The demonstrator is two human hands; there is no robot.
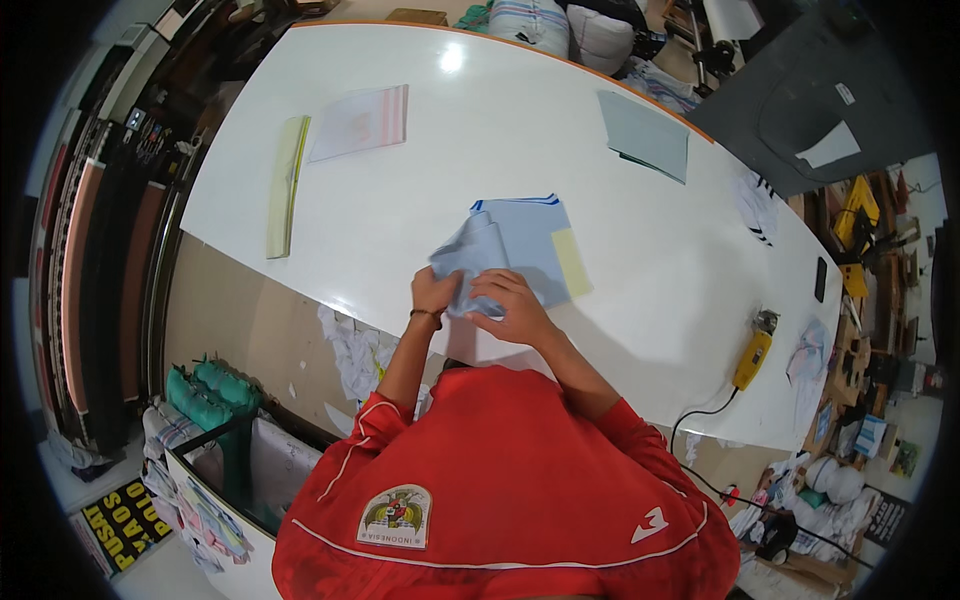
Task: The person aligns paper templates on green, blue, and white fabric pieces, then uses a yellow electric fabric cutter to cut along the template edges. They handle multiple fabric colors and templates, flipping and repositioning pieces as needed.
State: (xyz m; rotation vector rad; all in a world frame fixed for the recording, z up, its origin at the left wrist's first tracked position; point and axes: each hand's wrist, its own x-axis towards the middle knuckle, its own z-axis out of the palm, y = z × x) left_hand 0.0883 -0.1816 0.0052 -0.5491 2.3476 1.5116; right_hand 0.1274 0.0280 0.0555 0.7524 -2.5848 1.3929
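A folded piece of light blue fabric (476,250) is bunched up near the table's front edge. My left hand (434,294) grips its left side with closed fingers. From the right, my right hand (514,306) curls its fingers and thumb over the same fabric's lower part. Under and beside it lies a flat stack of blue fabric pieces (535,250), with dark blue edging along the top and a pale yellow strip (571,263) at the right. My hands hide part of the bunched fabric's lower edge.
The white table (400,220) also bears yellow-green strips (288,188), pale pink-edged pieces (361,123), grey-green sheets (648,138), a yellow corded cutting tool (753,358) and a black phone (821,279). A dark panel (810,100) stands far right; a bin (270,460) is at lower left.
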